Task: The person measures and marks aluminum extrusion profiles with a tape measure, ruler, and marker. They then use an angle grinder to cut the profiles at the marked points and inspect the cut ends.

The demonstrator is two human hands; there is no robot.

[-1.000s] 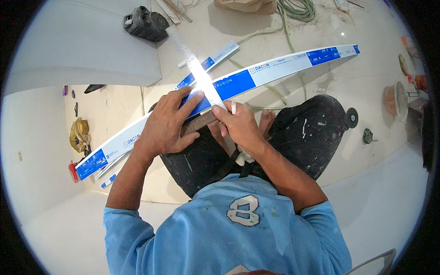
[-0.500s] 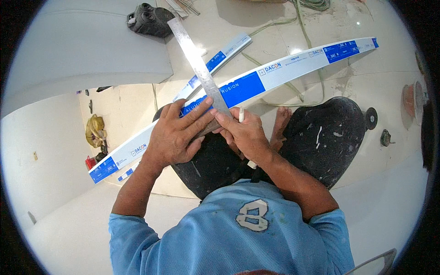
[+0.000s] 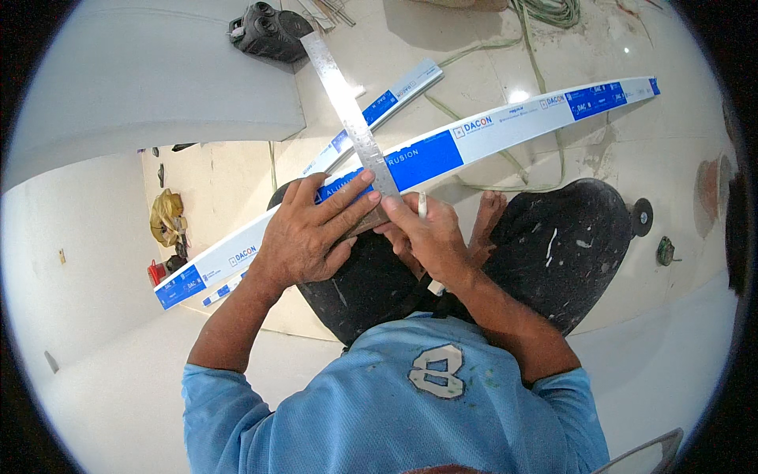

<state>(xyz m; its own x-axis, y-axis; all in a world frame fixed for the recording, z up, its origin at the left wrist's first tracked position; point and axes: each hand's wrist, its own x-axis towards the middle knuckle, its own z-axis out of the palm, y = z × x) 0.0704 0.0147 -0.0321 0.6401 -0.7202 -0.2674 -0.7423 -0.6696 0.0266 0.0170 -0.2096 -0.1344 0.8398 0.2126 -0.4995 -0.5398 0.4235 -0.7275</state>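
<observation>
Yellow bag: at far left we see a crumpled yellow bag (image 3: 164, 217) on the floor, with a small red item (image 3: 155, 272) just below it, beside the strip's left end.
Long strip: our long white-and-blue strip (image 3: 505, 126) runs from lower left to upper right across our lap, passing under both hands.
Left hand: our left hand (image 3: 312, 233) lies flat on the strip, fingers spread and pressing down on the lower end of the metal ruler.
Metal ruler: the steel ruler (image 3: 347, 118) lies across the strip at an angle, its far end reaching toward the black tool.
Black tool: a black power tool (image 3: 264, 31) sits on the floor at the top.
Short strip: a second, shorter white-and-blue piece (image 3: 391, 99) lies beyond the long one, just right of the ruler.
Right hand: our right hand (image 3: 426, 237) pinches a white pencil (image 3: 422, 205) held against the ruler's edge at the strip.
Small discs: a dark disc (image 3: 641, 217) and a greenish round part (image 3: 666, 251) lie on the floor at right, beside our knee.
</observation>
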